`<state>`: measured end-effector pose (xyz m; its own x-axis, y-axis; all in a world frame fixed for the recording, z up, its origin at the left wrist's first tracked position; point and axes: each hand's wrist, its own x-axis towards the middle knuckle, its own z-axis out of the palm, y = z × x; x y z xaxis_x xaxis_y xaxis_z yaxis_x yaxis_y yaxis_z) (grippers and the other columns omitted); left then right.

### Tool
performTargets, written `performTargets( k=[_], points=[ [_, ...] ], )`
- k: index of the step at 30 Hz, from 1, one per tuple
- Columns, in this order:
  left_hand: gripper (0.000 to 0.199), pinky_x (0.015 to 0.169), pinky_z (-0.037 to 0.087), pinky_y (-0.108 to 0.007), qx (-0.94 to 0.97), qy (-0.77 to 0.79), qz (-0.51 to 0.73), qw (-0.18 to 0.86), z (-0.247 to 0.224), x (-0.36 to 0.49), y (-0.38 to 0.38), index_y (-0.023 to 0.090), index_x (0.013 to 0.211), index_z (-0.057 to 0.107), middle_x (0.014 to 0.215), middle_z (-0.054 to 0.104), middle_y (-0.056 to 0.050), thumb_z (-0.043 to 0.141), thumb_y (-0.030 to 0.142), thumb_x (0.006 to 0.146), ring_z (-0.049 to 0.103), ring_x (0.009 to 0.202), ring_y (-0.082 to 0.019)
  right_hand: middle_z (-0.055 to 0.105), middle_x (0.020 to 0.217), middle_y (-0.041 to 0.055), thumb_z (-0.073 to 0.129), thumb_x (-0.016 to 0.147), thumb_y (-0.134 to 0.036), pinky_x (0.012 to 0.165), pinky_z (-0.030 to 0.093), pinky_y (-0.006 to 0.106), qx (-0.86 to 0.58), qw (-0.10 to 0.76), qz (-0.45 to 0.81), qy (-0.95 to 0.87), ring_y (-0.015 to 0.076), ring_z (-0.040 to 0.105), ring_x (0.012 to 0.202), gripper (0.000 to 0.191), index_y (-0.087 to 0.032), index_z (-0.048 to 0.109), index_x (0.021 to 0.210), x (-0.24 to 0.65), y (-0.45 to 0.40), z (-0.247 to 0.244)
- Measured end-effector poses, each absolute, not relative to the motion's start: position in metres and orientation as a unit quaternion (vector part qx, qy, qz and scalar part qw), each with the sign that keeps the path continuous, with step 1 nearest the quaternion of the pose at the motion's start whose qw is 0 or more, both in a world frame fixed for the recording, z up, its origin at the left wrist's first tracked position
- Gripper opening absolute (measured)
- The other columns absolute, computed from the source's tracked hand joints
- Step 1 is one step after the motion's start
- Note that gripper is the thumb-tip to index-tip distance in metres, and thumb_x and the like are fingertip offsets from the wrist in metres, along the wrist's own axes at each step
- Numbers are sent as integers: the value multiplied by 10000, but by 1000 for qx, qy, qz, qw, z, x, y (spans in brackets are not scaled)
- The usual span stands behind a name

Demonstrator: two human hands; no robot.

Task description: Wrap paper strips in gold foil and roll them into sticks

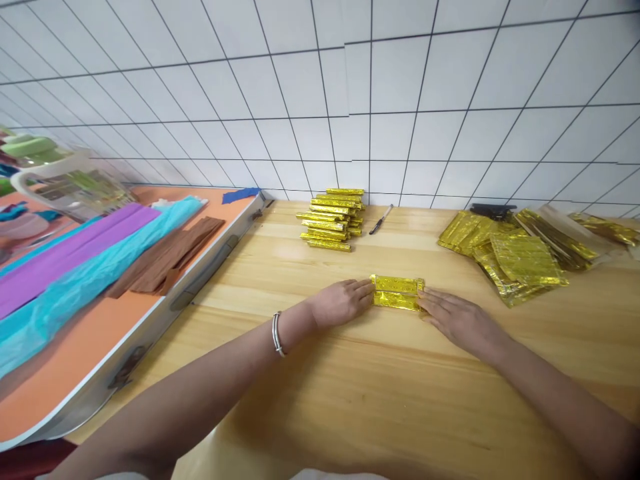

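A rectangle of gold foil paper [397,293] lies flat on the wooden table in front of me, folded so that a seam runs along its middle. My left hand [345,301], with a silver bangle at the wrist, has its fingertips closed on the paper's left end. At the right end, my right hand [453,317] grips the edge with its fingers close together. Both thumbs are mostly hidden. Behind the left hand, near the wall, sits a pile of narrow folded gold foil strips [333,223].
A dark pen [381,220] lies beside the pile. Gold foil sheets [525,260] and a black object [493,211] are at the back right. On the left, an orange-topped table [165,317] bears purple, turquoise and brown crepe paper [170,257] and a clear basket [75,183]. A tiled wall stands behind.
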<state>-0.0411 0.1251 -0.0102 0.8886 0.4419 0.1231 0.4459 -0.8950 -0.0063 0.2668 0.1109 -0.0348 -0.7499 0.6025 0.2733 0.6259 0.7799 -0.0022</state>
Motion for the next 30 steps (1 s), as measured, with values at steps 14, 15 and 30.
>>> performTargets(
  k=[14, 15, 30],
  points=[
    [299, 992, 396, -337, -953, -265, -132, -64, -26, -53, 137, 192, 1175, 524, 1245, 546, -75, 374, 260, 925, 485, 1175, -174, 566, 1236, 91, 422, 851, -75, 1013, 405, 343, -305, 127, -72, -941, 187, 502, 1158, 334, -139, 563, 1146, 271, 115, -37],
    [304, 994, 396, -344, -954, -260, -138, -52, -28, -53, 137, 185, 1187, 512, 1250, 542, -85, 373, 255, 926, 483, 1178, -175, 573, 1227, 87, 434, 847, -79, 1007, 413, 345, -304, 138, -71, -940, 188, 507, 1153, 335, -145, 560, 1150, 272, 116, -38],
    [179, 992, 388, -321, -926, -306, -194, -108, -34, -43, 135, 188, 960, 565, 1090, 601, -71, 400, 240, 913, 442, 1212, -181, 630, 1032, 70, 461, 874, -229, 875, 482, 380, -418, 206, 48, -884, 208, 567, 1001, 207, -208, 558, 1056, 250, 119, -39]
  ],
)
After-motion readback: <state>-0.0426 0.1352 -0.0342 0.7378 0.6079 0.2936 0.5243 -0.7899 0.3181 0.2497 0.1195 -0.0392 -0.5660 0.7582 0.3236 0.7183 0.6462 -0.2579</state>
